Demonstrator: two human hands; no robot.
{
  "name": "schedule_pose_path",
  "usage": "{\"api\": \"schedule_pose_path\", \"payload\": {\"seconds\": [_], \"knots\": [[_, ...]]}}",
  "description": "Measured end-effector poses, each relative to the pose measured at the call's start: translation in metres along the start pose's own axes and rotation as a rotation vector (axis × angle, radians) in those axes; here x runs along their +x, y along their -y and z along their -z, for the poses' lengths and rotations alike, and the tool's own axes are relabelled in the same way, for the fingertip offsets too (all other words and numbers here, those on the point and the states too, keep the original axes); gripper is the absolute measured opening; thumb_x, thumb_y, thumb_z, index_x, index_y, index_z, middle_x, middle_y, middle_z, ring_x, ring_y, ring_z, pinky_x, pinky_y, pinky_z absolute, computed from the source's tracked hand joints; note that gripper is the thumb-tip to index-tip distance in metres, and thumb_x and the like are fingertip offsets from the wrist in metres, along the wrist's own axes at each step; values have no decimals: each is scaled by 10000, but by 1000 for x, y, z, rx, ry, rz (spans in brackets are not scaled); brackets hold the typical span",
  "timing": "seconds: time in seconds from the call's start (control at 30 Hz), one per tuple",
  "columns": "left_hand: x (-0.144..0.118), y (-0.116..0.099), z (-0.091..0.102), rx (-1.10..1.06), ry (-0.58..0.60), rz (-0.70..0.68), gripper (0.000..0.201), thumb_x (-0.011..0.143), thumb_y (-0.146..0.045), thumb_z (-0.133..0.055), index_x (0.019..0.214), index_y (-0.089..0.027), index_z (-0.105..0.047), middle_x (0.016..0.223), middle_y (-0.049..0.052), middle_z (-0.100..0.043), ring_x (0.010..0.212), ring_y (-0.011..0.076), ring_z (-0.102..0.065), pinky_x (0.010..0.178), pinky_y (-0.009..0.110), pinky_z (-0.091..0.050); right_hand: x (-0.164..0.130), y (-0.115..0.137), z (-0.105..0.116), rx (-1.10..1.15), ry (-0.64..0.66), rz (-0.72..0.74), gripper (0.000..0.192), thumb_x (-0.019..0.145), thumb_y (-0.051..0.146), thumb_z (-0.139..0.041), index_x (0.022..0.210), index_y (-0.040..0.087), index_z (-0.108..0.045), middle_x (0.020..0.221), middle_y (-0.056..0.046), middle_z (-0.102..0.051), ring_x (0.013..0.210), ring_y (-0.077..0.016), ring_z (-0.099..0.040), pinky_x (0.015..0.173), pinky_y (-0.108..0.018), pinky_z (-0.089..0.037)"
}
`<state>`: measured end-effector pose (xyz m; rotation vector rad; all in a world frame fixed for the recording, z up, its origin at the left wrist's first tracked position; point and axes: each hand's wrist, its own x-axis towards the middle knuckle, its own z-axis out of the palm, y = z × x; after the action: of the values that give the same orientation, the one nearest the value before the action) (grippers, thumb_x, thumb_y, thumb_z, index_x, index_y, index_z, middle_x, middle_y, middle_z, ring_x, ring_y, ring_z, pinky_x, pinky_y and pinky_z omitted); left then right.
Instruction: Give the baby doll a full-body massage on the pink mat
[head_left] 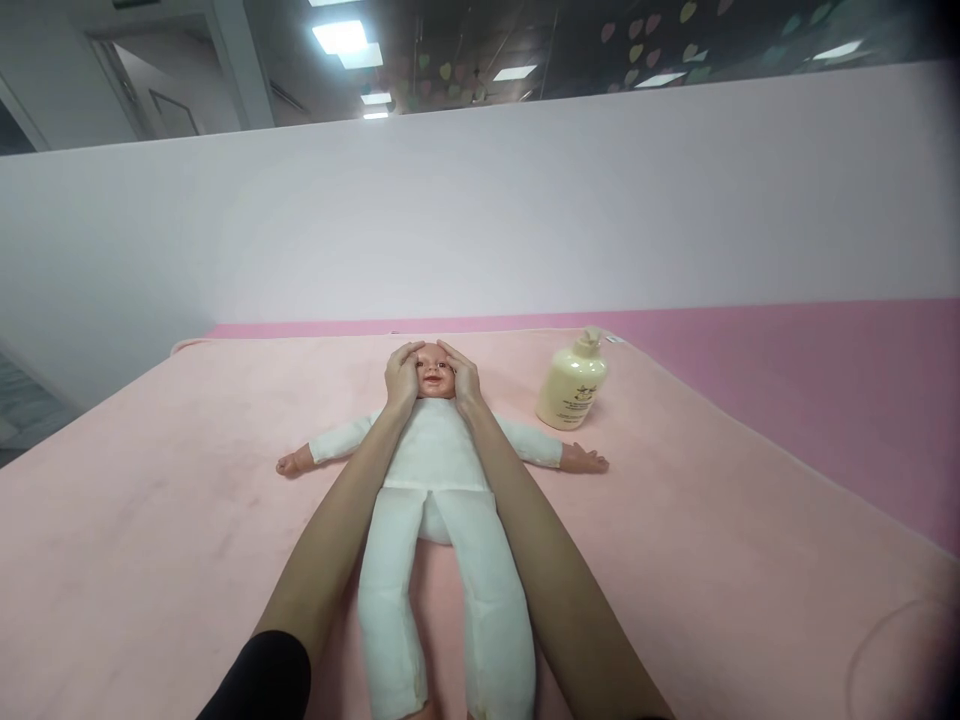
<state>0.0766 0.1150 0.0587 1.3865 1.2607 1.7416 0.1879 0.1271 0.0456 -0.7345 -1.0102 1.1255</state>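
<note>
**Presently: both hands cupped on the doll's head**

Head view. Doll [435, 450] lies face up on the pink blanket [150, 500], long axis running straight away from the person, head at the far end, arms spread sideways. Left hand [403, 378] lies flat against the left side of the head; right hand [463, 375] against the right side. Both are equally near, forearms running parallel along the torso. Fingers of each hand are loosely spread and curved over the temples and crown, fingertips nearly meeting on top; contact only, nothing gripped. Lotion bottle [572, 385] stands just beside the doll's arm on the right, untouched.
</note>
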Motion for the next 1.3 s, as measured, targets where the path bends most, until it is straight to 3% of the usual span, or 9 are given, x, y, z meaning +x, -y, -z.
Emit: {"api": "schedule_pose_path", "payload": {"seconds": [0.13, 0.27, 0.5, 0.7, 0.8, 0.93, 1.1, 1.17, 1.3], "knots": [[1, -3, 0, 27, 65, -41, 245, 785, -300, -562, 949, -177, -695, 1089, 72, -664, 1109, 193, -569, 1020, 349, -424, -5, 1, -1, -9, -10, 21, 352, 756, 210, -571, 1084, 174, -694, 1251, -8, -609, 1250, -178, -500, 1113, -321, -340], [-5, -6, -1, 135, 1, -55, 268, 721, -317, -662, 965, -211, -686, 1088, 62, -614, 1082, 189, -562, 999, 340, -428, -6, 2, -4, -34, -32, 14, 403, 698, 212, -663, 1098, 170, -687, 1245, -29, -614, 1223, -194, -524, 1084, -327, -383], [-7, -7, -5, 177, -40, -76, 202, 784, -247, -563, 930, -225, -701, 1014, 50, -587, 1028, 172, -569, 996, 334, -429, 1, 1, -4, 13, -66, -14, 306, 725, 169, -571, 989, 173, -726, 1189, -29, -647, 1211, -183, -534, 1105, -341, -349], [-11, 3, -1, 5, -122, -79, 324, 801, -188, -438, 949, -209, -725, 1171, 60, -635, 1177, 171, -545, 1074, 314, -387, -6, -5, -3, -18, -76, 7, 370, 741, 137, -496, 1041, 165, -711, 1233, -23, -621, 1253, -159, -496, 1132, -323, -299], [-15, 14, 8, -88, -38, -93, 376, 804, -188, -409, 1038, -177, -703, 1243, 68, -627, 1231, 169, -521, 1100, 327, -367, -16, -7, -1, -31, -95, 13, 406, 790, 187, -486, 1157, 170, -660, 1350, -19, -529, 1322, -147, -417, 1155, -322, -244], [-24, 24, 26, -66, 85, -118, 403, 859, -271, -404, 1177, -181, -636, 1326, 58, -577, 1296, 162, -468, 1134, 334, -324, -28, -6, 4, -64, -13, -18, 488, 821, 324, -540, 1302, 240, -550, 1475, 28, -365, 1400, -139, -282, 1173, -336, -189], [-40, 23, 43, 43, 244, -160, 468, 890, -422, -467, 1312, -230, -527, 1461, 48, -434, 1393, 175, -335, 1183, 341, -224, -42, 3, 12, -240, 98, -15, 878, 663, 395, -752, 1439, 264, -361, 1543, 8, -216, 1440, -178, -172, 1184, -350, -144], [-43, 22, 44, 105, 291, -175, 560, 853, -462, -540, 1364, -248, -467, 1498, 45, -376, 1416, 190, -288, 1189, 353, -209, -48, 6, 16, -336, 139, 2, 1000, 615, 423, -794, 1467, 251, -301, 1548, -17, -203, 1439, -202, -181, 1183, -365, -162], [-40, 23, 43, 191, 290, -162, 645, 801, -499, -609, 1380, -265, -445, 1512, 50, -346, 1423, 215, -271, 1169, 359, -261, -54, 7, 22, -466, 119, 46, 1025, 626, 536, -765, 1470, 187, -302, 1510, -81, -310, 1394, -238, -304, 1153, -372, -263]]}}
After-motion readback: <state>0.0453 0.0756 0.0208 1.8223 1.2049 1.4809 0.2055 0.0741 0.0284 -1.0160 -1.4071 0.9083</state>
